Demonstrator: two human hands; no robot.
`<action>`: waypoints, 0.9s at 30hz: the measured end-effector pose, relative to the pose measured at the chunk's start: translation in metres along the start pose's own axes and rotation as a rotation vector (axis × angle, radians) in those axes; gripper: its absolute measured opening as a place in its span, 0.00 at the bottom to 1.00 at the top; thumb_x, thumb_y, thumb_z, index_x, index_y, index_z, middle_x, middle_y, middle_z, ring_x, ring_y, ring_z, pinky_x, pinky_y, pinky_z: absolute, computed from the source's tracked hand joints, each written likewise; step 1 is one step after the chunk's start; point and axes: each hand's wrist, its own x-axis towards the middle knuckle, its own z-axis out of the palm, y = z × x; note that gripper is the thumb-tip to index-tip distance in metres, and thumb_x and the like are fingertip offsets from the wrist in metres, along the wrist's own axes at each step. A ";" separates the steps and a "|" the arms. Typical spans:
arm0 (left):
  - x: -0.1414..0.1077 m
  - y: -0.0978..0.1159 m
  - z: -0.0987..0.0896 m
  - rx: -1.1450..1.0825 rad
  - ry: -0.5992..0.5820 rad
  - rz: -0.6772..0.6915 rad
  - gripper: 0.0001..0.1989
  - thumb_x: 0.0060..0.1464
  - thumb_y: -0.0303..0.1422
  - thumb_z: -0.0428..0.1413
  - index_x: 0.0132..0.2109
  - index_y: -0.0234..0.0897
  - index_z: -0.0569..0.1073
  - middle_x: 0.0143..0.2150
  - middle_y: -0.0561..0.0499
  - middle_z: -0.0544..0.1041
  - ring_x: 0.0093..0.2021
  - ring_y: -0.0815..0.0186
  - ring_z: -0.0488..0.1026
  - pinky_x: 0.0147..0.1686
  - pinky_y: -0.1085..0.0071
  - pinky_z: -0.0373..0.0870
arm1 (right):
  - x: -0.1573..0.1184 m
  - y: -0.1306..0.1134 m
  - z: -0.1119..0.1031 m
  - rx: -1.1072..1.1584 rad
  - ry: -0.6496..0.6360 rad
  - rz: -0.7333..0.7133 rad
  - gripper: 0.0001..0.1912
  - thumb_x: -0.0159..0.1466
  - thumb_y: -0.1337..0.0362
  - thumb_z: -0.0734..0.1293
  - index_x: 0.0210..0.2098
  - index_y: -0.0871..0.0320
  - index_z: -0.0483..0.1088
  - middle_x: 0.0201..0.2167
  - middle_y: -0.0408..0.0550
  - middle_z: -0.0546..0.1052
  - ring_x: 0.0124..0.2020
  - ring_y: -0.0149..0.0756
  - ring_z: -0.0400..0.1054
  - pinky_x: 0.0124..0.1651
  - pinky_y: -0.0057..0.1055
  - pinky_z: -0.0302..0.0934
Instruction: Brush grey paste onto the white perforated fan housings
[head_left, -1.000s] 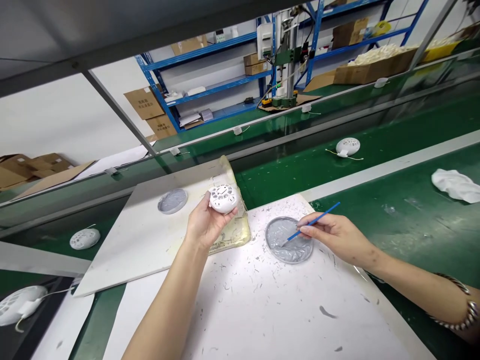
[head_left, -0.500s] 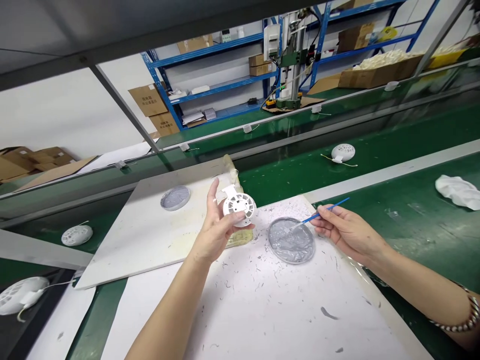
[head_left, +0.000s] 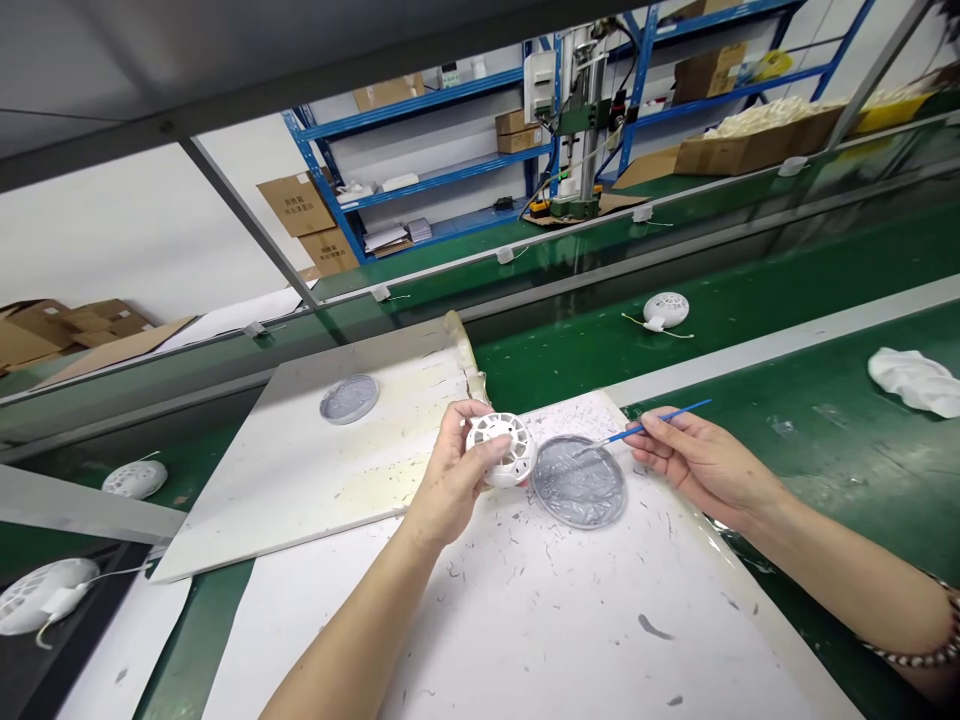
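Observation:
My left hand [head_left: 461, 470] grips a round white plastic housing [head_left: 517, 455] with slotted vents, the thumb lying across its face. Between the fingertips of my right hand [head_left: 690, 455] is a thin blue-handled brush [head_left: 646, 424], its pale tip down in the grey paste. That paste fills a shallow round dish [head_left: 579, 500] on the stained white sheet [head_left: 555, 620]. The housing is held just left of the dish's rim. A second dish of grey paste [head_left: 349, 399] sits on the white board [head_left: 300, 470] to the left.
A green conveyor belt [head_left: 555, 350] runs behind the board, carrying a white vented housing with wires [head_left: 667, 309]. More such housings [head_left: 135, 479] lie at the left. A crumpled white cloth or glove [head_left: 913, 382] rests at the right. Blue shelves [head_left: 442, 180] and a press machine [head_left: 581, 120] stand behind.
My left hand has moved right and down, bringing the housing closer to the dish and turning it. The brush stays in the paste, shifted slightly. The housing on the belt has slid left.

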 end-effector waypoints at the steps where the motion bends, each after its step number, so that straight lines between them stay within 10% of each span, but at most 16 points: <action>1: 0.000 -0.001 0.002 -0.020 0.011 -0.017 0.16 0.55 0.40 0.59 0.43 0.42 0.60 0.39 0.54 0.70 0.32 0.69 0.73 0.30 0.69 0.76 | -0.001 -0.001 0.002 0.005 0.003 0.002 0.14 0.47 0.60 0.80 0.27 0.57 0.74 0.27 0.45 0.79 0.30 0.29 0.74 0.34 0.20 0.73; 9: -0.007 -0.012 0.016 -0.031 0.061 -0.221 0.19 0.57 0.51 0.52 0.41 0.41 0.62 0.33 0.53 0.68 0.26 0.67 0.70 0.20 0.73 0.70 | -0.023 -0.014 0.027 -0.027 -0.094 -0.080 0.14 0.50 0.57 0.79 0.28 0.57 0.74 0.29 0.44 0.79 0.32 0.28 0.75 0.37 0.19 0.73; 18: -0.014 -0.010 0.025 0.032 0.010 -0.272 0.17 0.60 0.50 0.48 0.40 0.41 0.60 0.33 0.54 0.65 0.27 0.70 0.66 0.24 0.75 0.66 | -0.049 -0.010 0.035 -0.599 -0.247 -0.917 0.06 0.63 0.69 0.69 0.37 0.51 0.74 0.36 0.41 0.80 0.39 0.30 0.77 0.44 0.23 0.73; 27: -0.015 -0.008 0.025 0.052 0.009 -0.256 0.18 0.59 0.51 0.48 0.40 0.40 0.60 0.33 0.53 0.65 0.28 0.68 0.66 0.24 0.73 0.65 | -0.061 -0.033 0.022 -0.952 -0.869 -1.354 0.31 0.57 0.85 0.62 0.57 0.59 0.66 0.47 0.51 0.79 0.52 0.40 0.73 0.53 0.37 0.71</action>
